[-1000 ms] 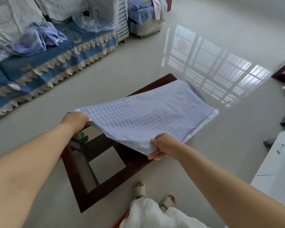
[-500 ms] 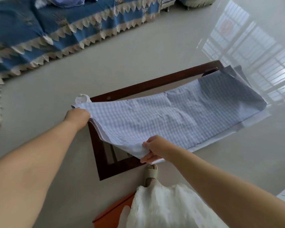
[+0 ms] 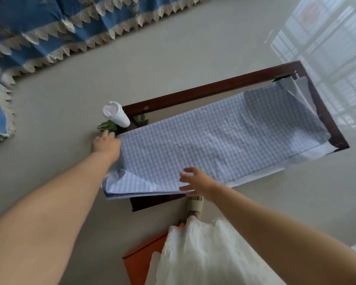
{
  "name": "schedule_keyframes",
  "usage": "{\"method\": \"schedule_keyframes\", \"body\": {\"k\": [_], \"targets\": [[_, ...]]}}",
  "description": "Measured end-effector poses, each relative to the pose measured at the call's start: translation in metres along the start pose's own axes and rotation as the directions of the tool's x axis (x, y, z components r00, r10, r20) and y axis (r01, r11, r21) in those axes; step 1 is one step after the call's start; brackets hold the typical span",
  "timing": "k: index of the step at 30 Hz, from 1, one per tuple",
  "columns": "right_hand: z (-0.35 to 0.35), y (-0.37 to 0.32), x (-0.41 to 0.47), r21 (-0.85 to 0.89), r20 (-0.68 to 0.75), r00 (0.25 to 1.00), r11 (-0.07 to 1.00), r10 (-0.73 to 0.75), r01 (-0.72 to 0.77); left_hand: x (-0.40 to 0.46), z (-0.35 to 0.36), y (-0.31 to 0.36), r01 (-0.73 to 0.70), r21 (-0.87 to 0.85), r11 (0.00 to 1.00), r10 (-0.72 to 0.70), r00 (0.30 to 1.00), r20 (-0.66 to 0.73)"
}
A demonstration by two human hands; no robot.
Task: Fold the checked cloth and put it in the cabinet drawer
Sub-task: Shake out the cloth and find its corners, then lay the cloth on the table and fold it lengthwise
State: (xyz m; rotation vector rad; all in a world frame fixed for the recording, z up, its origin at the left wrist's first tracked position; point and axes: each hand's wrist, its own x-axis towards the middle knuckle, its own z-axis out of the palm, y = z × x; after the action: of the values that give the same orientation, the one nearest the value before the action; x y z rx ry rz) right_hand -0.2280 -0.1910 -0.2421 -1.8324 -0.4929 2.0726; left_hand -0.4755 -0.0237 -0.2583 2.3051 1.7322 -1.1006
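- Both hands have let the checked cloth (image 3: 214, 145) drop flat onto the surface (image 3: 214, 89).
- Right hand (image 3: 195, 182), grip spread apart, hovers at six o'clock, likely to smooth.
- Left hand (image 3: 106, 144) pins the nine o'clock corner, grip state unclear.

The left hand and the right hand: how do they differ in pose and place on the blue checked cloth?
The left hand lies at the far left edge of the blue checked cloth, fingers mostly together; the right hand is at the near edge, fingers spread. The left hand is close to the white lidded cup; the right hand is far from it. Neither plainly grips the cloth.
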Motion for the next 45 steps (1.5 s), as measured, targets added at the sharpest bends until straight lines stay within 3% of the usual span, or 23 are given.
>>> {"method": "schedule_keyframes", "body": {"k": [7, 12, 16, 18, 21, 24, 26, 29, 31, 33, 36, 39, 41, 43, 45], "targets": [[-0.091, 0.027, 0.028, 0.201, -0.244, 0.968, 0.979, 0.066, -0.016, 0.022, -0.016, 0.139, -0.257, -0.156, 0.954, 0.261, 0.965, 0.008], [-0.161, 0.066, 0.062, 0.411, -0.343, 0.930, 0.912, 0.132, 0.022, 0.051, -0.006, 0.225, -0.330, -0.244, 0.912, 0.344, 0.939, 0.018], [-0.215, 0.101, 0.102, 0.423, -0.479, 0.867, 0.901, 0.137, 0.092, 0.078, 0.014, 0.287, -0.346, -0.294, 0.891, 0.358, 0.934, -0.014], [-0.247, 0.122, 0.127, 0.389, -0.605, 0.785, 0.909, 0.131, 0.148, 0.093, 0.026, 0.327, -0.380, -0.300, 0.875, 0.389, 0.921, -0.032], [-0.298, 0.149, 0.163, 0.319, -0.786, 0.602, 0.926, 0.140, 0.200, 0.114, 0.043, 0.390, -0.484, -0.280, 0.829, 0.468, 0.875, -0.124], [-0.346, 0.171, 0.201, 0.340, -0.874, 0.447, 0.898, 0.191, 0.279, 0.129, 0.054, 0.462, -0.593, -0.223, 0.773, 0.547, 0.802, -0.238], [-0.367, 0.178, 0.219, 0.290, -0.904, 0.389, 0.921, 0.175, 0.260, 0.134, 0.057, 0.509, -0.658, -0.190, 0.729, 0.602, 0.748, -0.279], [-0.388, 0.186, 0.230, 0.071, -0.958, 0.287, 0.975, 0.007, 0.211, 0.126, 0.064, 0.564, -0.710, -0.160, 0.686, 0.649, 0.696, -0.307], [-0.398, 0.194, 0.231, -0.041, -0.961, 0.254, 0.966, -0.108, 0.255, 0.114, 0.071, 0.586, -0.735, -0.115, 0.668, 0.668, 0.660, -0.344], [-0.405, 0.199, 0.229, -0.204, -0.945, 0.220, 0.963, -0.240, 0.174, 0.104, 0.073, 0.599, -0.741, -0.074, 0.667, 0.651, 0.628, -0.426], [-0.411, 0.197, 0.221, -0.367, -0.884, 0.248, 0.917, -0.396, 0.158, 0.094, 0.066, 0.602, -0.738, -0.026, 0.674, 0.571, 0.543, -0.616], [-0.411, 0.199, 0.205, -0.394, -0.883, 0.152, 0.876, -0.445, 0.278, 0.080, 0.061, 0.594, -0.814, -0.026, 0.580, 0.546, 0.412, -0.729], [-0.404, 0.211, 0.198, -0.316, -0.923, 0.105, 0.885, -0.370, 0.341, 0.066, 0.062, 0.589, -0.850, -0.028, 0.526, 0.572, 0.378, -0.728], [-0.394, 0.232, 0.208, -0.143, -0.959, 0.176, 0.914, -0.223, 0.380, 0.056, 0.076, 0.587, -0.851, -0.003, 0.525, 0.647, 0.402, -0.648], [-0.385, 0.254, 0.224, 0.114, -0.946, 0.324, 0.897, -0.034, 0.427, 0.058, 0.100, 0.588, -0.808, 0.080, 0.584, 0.726, 0.475, -0.498]]}}
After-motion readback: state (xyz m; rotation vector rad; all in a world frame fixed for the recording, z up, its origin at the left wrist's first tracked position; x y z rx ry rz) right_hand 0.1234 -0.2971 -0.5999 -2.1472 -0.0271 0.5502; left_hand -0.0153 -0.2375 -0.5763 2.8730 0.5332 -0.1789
